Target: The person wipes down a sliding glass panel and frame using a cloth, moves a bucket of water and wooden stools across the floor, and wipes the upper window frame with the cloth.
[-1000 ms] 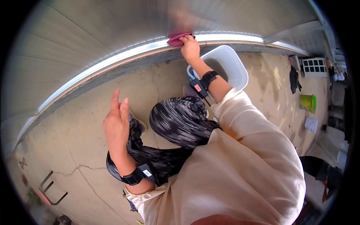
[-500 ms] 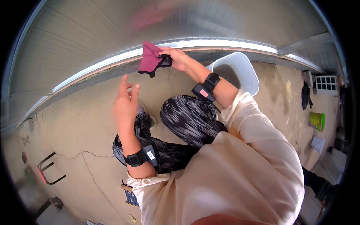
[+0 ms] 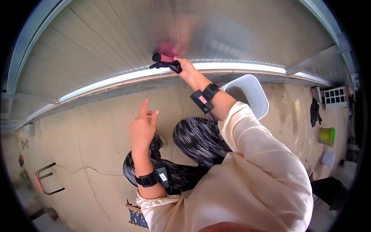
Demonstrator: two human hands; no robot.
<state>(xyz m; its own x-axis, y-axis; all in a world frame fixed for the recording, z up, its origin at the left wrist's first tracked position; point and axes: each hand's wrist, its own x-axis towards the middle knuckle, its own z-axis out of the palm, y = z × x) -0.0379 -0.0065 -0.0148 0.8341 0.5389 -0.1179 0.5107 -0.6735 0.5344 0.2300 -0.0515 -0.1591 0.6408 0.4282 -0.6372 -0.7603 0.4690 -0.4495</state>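
Note:
My right hand (image 3: 186, 67) is closed on a pink cloth with black edging (image 3: 167, 58), held up at the lower part of a shiny metal panel (image 3: 127, 42). The cloth is bunched, so its full shape is hidden; whether it touches the panel I cannot tell. A pink reflection shows on the metal just above it. My left hand (image 3: 143, 125) hangs in the air over the floor, holding nothing, its index finger stretched out and its fingers apart.
Beside my right forearm stands a whitish plastic bin (image 3: 253, 96). Farther right are a dark glove-like item (image 3: 315, 110), a green bucket (image 3: 327, 136) and a grey block with holes (image 3: 335, 98). A small stool with blue webbing (image 3: 137, 218) is below me. The concrete floor (image 3: 96, 147) is cracked.
My right hand has carried the cloth from over the panel's bottom edge up to the panel, and the cloth has folded together. My left hand stays raised and empty. The view has tilted upward.

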